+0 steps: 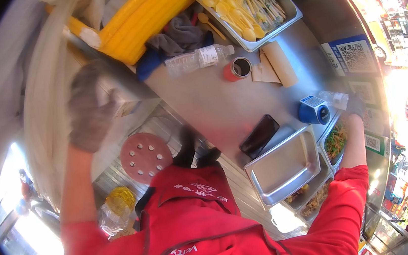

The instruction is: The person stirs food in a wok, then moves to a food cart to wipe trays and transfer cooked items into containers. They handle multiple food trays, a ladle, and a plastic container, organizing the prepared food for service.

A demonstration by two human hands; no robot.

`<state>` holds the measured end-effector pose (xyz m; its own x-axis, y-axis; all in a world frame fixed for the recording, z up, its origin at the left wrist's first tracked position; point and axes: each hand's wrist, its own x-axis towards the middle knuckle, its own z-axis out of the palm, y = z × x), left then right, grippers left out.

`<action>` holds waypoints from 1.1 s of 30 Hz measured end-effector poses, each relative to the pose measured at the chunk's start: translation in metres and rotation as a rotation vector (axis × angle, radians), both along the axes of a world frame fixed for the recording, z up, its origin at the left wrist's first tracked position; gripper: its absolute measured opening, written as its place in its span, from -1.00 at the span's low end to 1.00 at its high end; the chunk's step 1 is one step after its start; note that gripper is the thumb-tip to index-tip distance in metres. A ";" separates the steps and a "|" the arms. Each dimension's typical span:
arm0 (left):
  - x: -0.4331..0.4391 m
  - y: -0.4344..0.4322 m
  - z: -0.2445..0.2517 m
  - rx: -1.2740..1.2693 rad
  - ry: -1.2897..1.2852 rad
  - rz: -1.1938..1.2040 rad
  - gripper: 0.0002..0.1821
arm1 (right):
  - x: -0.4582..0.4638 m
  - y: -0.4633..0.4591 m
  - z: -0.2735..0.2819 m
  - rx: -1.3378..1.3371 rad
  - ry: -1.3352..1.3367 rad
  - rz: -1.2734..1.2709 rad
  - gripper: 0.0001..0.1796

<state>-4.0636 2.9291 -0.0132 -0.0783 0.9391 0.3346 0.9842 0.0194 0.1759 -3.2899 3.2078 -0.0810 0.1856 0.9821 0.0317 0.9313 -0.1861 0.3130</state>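
Observation:
My left hand [89, 107], in a greyish glove, is raised on the left beside a hanging whitish sheet [47, 93]. It is blurred by motion; a gap shows between thumb and fingers, with nothing seen in it. On the far right, my gloved right hand [355, 105] is at the end of a small clear plastic bottle [334, 100]. Its fingers are mostly hidden, so a grip cannot be made out. Close by are a blue payment speaker [313, 110] with a printed code and a steel pan of chopped green food [336, 141].
An empty steel tray [283, 165] overlaps food pans near a black phone [259, 136]. Farther up the steel counter [201, 105] are a red cup [237, 69], a clear bottle [199, 59], brown paper [279, 64] and a tray of yellow spoons [233, 9]. A round red stool [146, 157] stands below.

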 end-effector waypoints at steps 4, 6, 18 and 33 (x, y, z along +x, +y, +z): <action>0.095 0.093 -0.089 -0.234 -0.022 -0.263 -0.28 | 0.022 -0.030 0.032 0.237 0.067 -0.008 -0.44; 0.117 0.126 -0.128 -0.356 0.034 -0.257 -0.37 | 0.013 -0.062 0.072 0.373 0.171 0.076 -0.45; 0.084 0.084 -0.161 -0.762 -0.580 0.028 -0.41 | -0.131 -0.359 0.192 0.528 1.312 -0.420 -0.65; 0.142 -0.371 -0.195 -0.597 -2.160 0.350 -0.38 | -0.279 -0.623 -0.045 -0.238 1.553 -0.714 -0.76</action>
